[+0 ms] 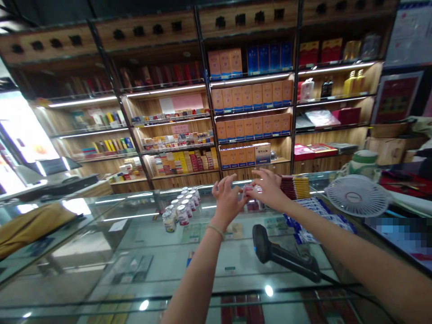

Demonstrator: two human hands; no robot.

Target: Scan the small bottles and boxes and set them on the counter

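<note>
Nearest the wearer, a black barcode scanner (pixel 286 257) lies on the glass counter (pixel 229 254), short of the hands and between the forearms. Farther out, the left hand (pixel 227 198) is loosely spread, fingers raised and thumb toward the right; whether it grips anything, I cannot tell. The right hand (pixel 270 189), palm down, is curled and appears to have hold of a small red-and-white item (pixel 249 187) in the gap between the hands, partly hidden by fingers.

It should be light, easily managed in a fingertip pinch. Its covering looks glossy, so it may slide; opposite sides near its middle seem the best hold, with mild pressure in case it dents.

To the left of the left hand stand silver-topped cans (pixel 182 215), probably stiff and smooth, best taken round the body. Blue-and-white packets (pixel 315 205) lie to the right of the right hand, beside brown-and-yellow packs (pixel 297 186); a white fan (pixel 357 196) sits farther right. Well beyond both hands, wooden shelves (pixel 178 181) carry orange boxes (pixel 248 129).
</note>
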